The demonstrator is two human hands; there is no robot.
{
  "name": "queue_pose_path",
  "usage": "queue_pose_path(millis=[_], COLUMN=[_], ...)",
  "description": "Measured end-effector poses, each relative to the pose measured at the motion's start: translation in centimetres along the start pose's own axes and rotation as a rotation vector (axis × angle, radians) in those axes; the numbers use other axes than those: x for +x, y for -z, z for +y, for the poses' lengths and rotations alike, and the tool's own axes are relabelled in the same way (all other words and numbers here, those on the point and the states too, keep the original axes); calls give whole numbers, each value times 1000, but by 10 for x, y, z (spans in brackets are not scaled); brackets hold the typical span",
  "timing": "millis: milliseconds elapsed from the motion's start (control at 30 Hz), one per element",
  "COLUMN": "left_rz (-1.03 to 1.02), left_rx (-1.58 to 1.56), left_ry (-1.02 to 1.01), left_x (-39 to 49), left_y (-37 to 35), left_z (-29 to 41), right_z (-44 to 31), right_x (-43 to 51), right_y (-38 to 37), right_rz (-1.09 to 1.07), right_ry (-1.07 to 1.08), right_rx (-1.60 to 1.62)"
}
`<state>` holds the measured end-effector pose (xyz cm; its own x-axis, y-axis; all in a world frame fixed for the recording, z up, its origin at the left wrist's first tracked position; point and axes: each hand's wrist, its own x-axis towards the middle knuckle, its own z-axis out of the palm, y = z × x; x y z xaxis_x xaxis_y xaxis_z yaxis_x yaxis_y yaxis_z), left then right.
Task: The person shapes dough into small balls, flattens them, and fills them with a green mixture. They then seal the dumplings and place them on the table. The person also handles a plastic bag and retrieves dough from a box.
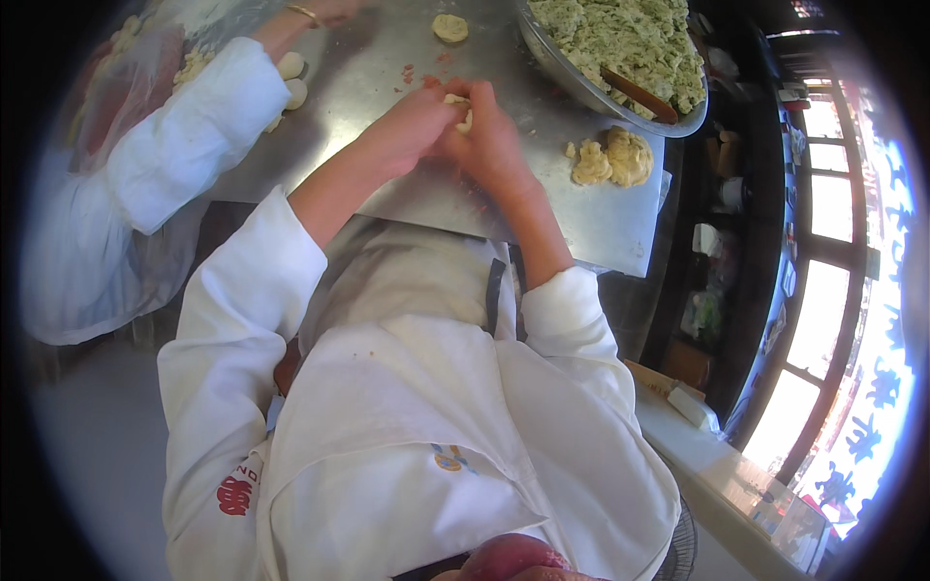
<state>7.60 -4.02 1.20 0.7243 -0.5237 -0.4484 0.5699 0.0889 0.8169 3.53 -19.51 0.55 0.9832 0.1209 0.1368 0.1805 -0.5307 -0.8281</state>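
Note:
My left hand (415, 125) and my right hand (488, 138) meet over the steel table (603, 225). Between them they grip a small piece of pale dough (463, 120), mostly hidden by the fingers. Beyond my hands lies a flattened round of dough (450, 28). Reddish crumbs (408, 72) are scattered on the metal around my fingers. To the right of my right hand sit a rough lump of yellowish dough (631, 156) and a smaller lump (592, 164), touching each other.
A large metal bowl (541, 54) of green-flecked filling (617, 40) stands at the back right, a wooden spatula (639, 96) stuck in it. At left a co-worker's sleeved arm (200, 131) reaches over the table beside dough balls (295, 94). Dark shelving (716, 240) stands to the right.

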Motion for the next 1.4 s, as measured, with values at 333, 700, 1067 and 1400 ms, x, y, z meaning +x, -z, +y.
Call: queue_pose_path(millis=[333,700,1067,1400], left_rz=[-430,12,38,-54], left_rx=[-625,-509,-358,-490], left_ry=[117,-75,-8,-346], left_x=[-18,-19,-60,-57], left_y=[39,16,45,45], left_z=[1,-19,13,-26], right_z=[-6,5,-20,-48], right_x=[1,6,21,35], right_y=[3,-19,-55,-48], right_rz=[-50,9,143,-9], right_ry=[33,140,315,-95], right_rx=[364,-21,5,662])
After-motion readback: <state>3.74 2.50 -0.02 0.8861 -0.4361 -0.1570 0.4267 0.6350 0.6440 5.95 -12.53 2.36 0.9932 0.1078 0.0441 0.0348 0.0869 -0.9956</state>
